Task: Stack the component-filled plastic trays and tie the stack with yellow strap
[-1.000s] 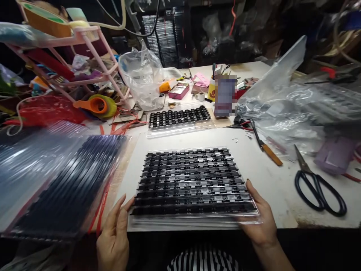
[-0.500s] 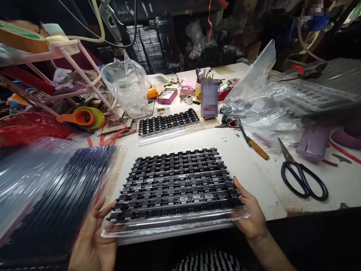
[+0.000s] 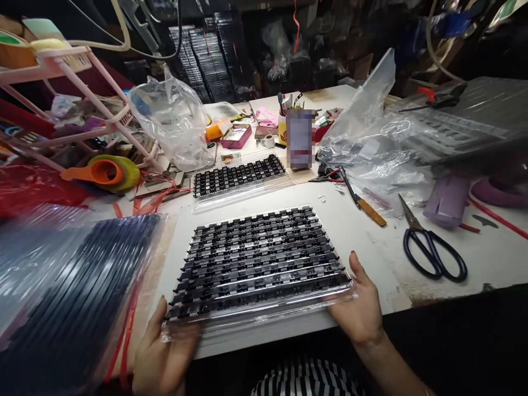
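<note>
One clear tray of black strips (image 3: 256, 258) was at the near edge of the white table (image 3: 350, 226), its near-left corner held by the left hand (image 3: 167, 352), its near-right by the right hand (image 3: 359, 309). Scissors (image 3: 417, 226) lay to the right.

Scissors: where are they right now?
Head view: the scissors lie on the white table, to the right of the right hand and the wooden-handled tool.
</note>
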Demonstrator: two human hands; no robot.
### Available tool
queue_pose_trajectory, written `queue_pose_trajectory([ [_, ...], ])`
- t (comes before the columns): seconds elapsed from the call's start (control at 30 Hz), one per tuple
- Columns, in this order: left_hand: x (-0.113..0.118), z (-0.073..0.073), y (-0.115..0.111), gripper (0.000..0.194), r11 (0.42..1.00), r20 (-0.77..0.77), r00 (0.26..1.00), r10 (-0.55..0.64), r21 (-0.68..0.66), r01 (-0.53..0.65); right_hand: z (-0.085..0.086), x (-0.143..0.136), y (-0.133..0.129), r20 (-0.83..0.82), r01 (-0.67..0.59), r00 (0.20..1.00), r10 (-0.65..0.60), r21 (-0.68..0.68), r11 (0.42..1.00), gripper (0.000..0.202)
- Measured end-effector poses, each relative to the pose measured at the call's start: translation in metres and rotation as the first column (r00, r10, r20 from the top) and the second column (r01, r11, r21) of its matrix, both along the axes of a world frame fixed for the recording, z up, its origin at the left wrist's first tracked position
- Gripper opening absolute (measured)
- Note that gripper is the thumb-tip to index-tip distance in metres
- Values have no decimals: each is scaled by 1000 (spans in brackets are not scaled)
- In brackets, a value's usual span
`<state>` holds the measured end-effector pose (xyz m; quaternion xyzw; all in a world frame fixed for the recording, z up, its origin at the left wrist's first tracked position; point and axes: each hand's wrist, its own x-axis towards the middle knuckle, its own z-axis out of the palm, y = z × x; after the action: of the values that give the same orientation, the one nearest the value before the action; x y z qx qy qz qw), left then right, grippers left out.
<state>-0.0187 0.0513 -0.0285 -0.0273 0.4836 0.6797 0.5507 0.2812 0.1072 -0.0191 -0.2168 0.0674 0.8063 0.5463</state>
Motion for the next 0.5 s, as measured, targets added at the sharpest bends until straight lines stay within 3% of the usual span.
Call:
queue_pose_trajectory([
  [0.13, -5, -3, 1, 41, 983, 172, 981, -89, 173, 59, 1, -2, -1, -17, 15, 1000, -16, -73, 997, 35],
  [0.37, -9, -6, 1, 42, 972, 221, 969, -110, 227, 59, 0, -2, 0, 2, 37, 999, -37, -136, 990, 32],
  [0.5, -4, -5, 1, 41, 973, 243, 967, -76, 228, 19, 3, -3, 1, 60, 87, 995, -74, -263, 961, 32],
])
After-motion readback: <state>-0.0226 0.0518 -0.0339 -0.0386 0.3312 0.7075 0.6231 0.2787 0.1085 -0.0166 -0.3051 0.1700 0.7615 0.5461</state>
